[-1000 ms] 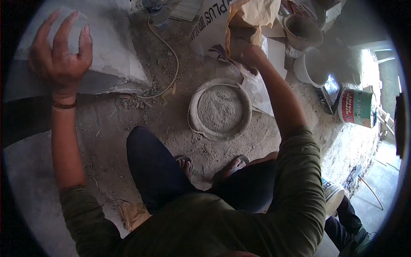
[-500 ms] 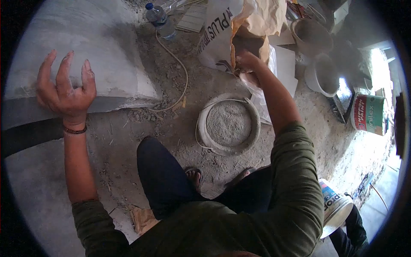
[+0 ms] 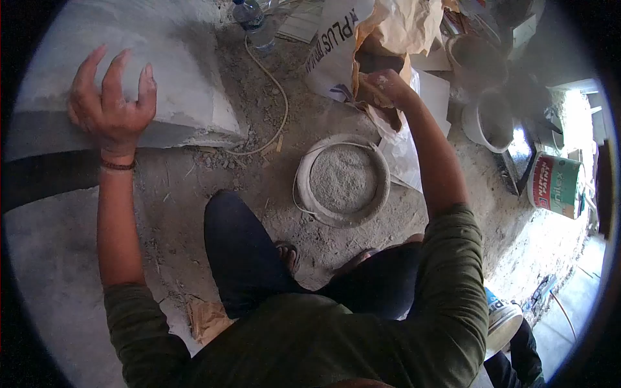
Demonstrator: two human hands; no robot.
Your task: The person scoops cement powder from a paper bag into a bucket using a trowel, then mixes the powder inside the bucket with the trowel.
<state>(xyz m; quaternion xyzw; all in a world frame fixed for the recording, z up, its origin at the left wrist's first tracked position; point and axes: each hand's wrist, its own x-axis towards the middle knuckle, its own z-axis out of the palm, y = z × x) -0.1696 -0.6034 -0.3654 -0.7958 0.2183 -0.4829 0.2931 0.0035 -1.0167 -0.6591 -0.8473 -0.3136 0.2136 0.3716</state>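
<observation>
Floor: rough and dusty (image 3: pixel 174 223), strewn with crumbs and chips, with a pale concrete ledge (image 3: pixel 162 74) on the left and strong light on the right.
Bucket: upright on the floor, right of the ledge's near right corner and in front of the person's feet; its thick rim (image 3: pixel 383 187) is coated grey, its thin handle lying around the left side.
Grey powder: heaped unevenly inside the bucket (image 3: pixel 343 178).
Bag: printed white outside (image 3: pixel 333 48), lined with brown paper (image 3: pixel 404 29), open beyond the bucket.
Right hand: at the bag's mouth (image 3: pixel 389 89), fingers curled and partly hidden; whether they are clamped on paper or hold powder, I cannot tell.
Left hand: over the ledge's near edge (image 3: pixel 115 107), fingers apart and slightly bent, holding nothing; contact with the ledge cannot be told.
Bottle: clear, blue-capped (image 3: pixel 252 22), near the ledge's far right side, with a pale hose (image 3: pixel 286 107) curving past it.
Right side: a hazy basin (image 3: pixel 477 61), a white tub (image 3: pixel 488 123) and a green-and-red paint pail (image 3: pixel 556 185).
Brown paper scrap: on the floor by the person's left knee (image 3: pixel 208 320).
</observation>
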